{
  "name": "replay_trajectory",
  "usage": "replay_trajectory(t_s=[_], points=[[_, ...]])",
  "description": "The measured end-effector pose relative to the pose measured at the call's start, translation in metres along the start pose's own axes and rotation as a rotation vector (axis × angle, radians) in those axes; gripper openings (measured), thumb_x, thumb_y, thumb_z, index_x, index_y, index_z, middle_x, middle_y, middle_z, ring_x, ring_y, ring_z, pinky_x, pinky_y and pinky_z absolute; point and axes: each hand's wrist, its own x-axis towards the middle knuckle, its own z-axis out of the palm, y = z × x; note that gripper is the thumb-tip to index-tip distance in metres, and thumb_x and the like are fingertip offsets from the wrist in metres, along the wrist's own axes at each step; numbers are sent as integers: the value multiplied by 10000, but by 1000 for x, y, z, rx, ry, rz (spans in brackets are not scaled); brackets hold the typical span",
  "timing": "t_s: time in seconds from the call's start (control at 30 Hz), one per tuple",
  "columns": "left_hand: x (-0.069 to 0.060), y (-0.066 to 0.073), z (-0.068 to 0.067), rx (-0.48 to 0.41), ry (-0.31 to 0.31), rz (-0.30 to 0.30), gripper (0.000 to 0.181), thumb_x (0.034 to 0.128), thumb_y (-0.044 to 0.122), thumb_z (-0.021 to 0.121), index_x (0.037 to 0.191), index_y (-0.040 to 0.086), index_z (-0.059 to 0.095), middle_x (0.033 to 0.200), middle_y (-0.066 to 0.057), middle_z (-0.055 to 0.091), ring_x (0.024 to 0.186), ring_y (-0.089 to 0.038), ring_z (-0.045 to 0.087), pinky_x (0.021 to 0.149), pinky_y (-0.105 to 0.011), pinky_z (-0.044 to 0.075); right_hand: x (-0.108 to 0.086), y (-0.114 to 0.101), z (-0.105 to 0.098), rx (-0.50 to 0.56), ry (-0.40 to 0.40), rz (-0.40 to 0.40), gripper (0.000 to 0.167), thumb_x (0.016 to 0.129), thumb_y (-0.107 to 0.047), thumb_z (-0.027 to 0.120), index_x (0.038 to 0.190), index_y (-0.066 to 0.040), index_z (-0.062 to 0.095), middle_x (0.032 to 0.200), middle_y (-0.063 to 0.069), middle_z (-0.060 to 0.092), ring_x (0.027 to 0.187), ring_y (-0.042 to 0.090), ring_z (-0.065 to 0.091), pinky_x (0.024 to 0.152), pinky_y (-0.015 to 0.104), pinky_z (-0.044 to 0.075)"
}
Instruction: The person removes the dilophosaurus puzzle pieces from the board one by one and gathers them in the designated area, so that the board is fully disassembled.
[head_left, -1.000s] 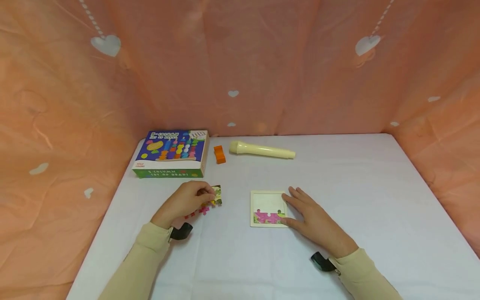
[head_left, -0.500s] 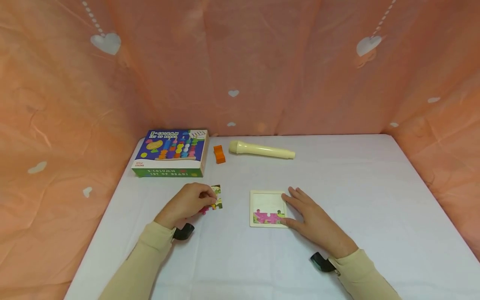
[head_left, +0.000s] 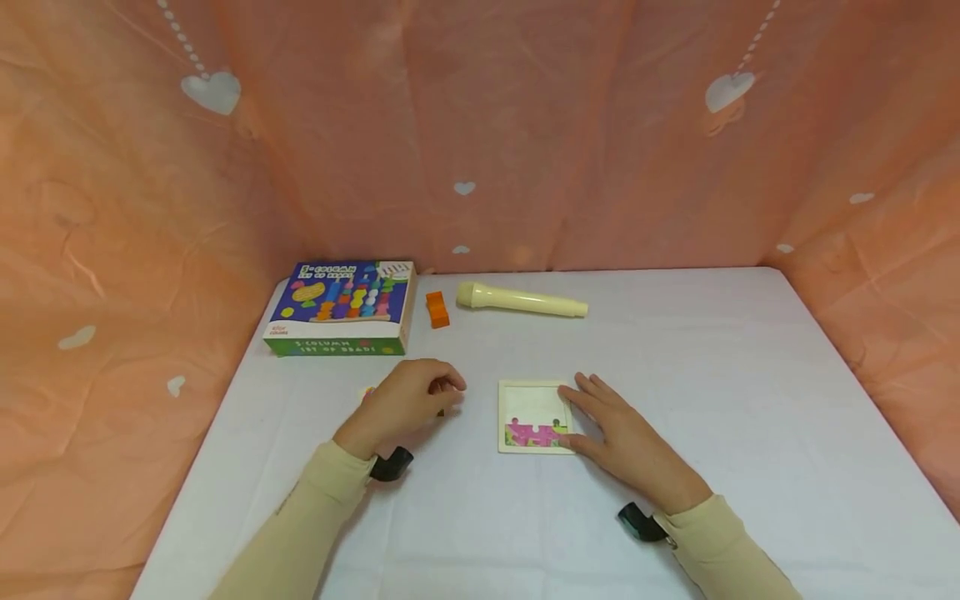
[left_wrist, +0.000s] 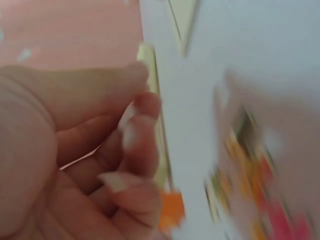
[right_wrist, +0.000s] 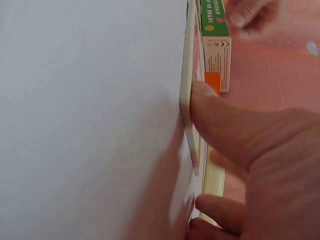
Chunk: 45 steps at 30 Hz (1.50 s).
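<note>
In the head view my left hand (head_left: 408, 404) is raised over the loose jigsaw pieces (head_left: 367, 393), mostly hiding them. The left wrist view shows its fingers (left_wrist: 140, 145) curled near the thumb; whether a piece lies between them I cannot tell. Blurred colourful pieces (left_wrist: 250, 170) lie on the cloth beside that hand. A square cream puzzle frame (head_left: 504, 417) has joined pink and green pieces (head_left: 534, 435) along its near side and a bare upper part. My right hand (head_left: 633, 442) rests at its right edge, thumb and fingers extended; the thumb also touches the frame (right_wrist: 187, 90) in the right wrist view.
A bead-set box (head_left: 341, 308) lies at the back left of the white-covered table (head_left: 712, 358). To its right are a small orange block (head_left: 437, 309) and a pale yellow microphone-shaped object (head_left: 525, 300). Pink-orange cloth (head_left: 525, 125) hangs behind and at both sides.
My left hand has moved right from the loose pieces towards the puzzle frame, and its forearm has followed. My right hand has stayed on the frame's edge.
</note>
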Motion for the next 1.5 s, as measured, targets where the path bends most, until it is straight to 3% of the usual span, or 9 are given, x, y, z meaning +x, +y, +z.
replay_trajectory(t_s=[0.13, 0.23, 0.37, 0.47, 0.73, 0.93, 1.5], points=[[19, 23, 19, 65, -84, 117, 110, 986, 191, 796, 1082, 137, 794, 926, 50, 710, 865, -130, 618, 829, -313, 540, 2, 1, 0, 18, 8, -66, 560, 995, -332, 792, 1528, -334, 621, 1766, 153, 329, 1651, 446, 257, 1235, 720, 327], [27, 33, 32, 82, -149, 172, 124, 962, 189, 815, 1062, 120, 791, 927, 48, 709, 861, -125, 619, 838, -316, 542, 5, 1, 3, 34, 14, -163, 449, 1006, -254, 782, 1437, -354, 702, 1749, 144, 368, 1646, 430, 285, 1229, 701, 354], [29, 39, 42, 85, -191, 161, 147, 941, 220, 846, 1034, 119, 792, 879, 52, 682, 861, -135, 607, 832, -319, 526, 7, 0, 5, 41, 5, -275, 388, 1011, -177, 768, 1369, -326, 754, 1698, 142, 453, 1620, 407, 360, 1226, 618, 403], [29, 39, 48, 106, -192, 153, 162, 927, 243, 866, 1018, 128, 796, 846, 50, 651, 853, -142, 587, 799, -314, 509, 6, -3, 3, 14, -4, -307, 368, 1013, -161, 761, 1343, -323, 772, 1647, 131, 526, 1584, 392, 431, 1217, 581, 429], [28, 36, 52, 106, -194, 116, 177, 896, 243, 894, 984, 129, 791, 841, 25, 628, 820, -155, 566, 734, -296, 483, 7, -11, -4, -61, -37, -326, 330, 1013, -152, 759, 1302, -305, 797, 1625, 163, 546, 1531, 384, 502, 1199, 558, 464], [28, 36, 53, 93, -204, 118, 178, 875, 229, 910, 965, 131, 791, 832, 23, 624, 814, -152, 564, 719, -286, 481, 7, -13, -6, -83, -44, -294, 319, 1009, -183, 769, 1292, -325, 802, 1642, 143, 532, 1530, 360, 503, 1208, 541, 458], [26, 40, 55, 90, -206, 122, 215, 857, 193, 915, 998, 104, 779, 884, -10, 639, 837, -154, 556, 757, -292, 476, 10, -15, -8, -75, -75, -274, 319, 1013, -186, 765, 1298, -326, 797, 1657, 143, 512, 1553, 348, 474, 1217, 519, 453]])
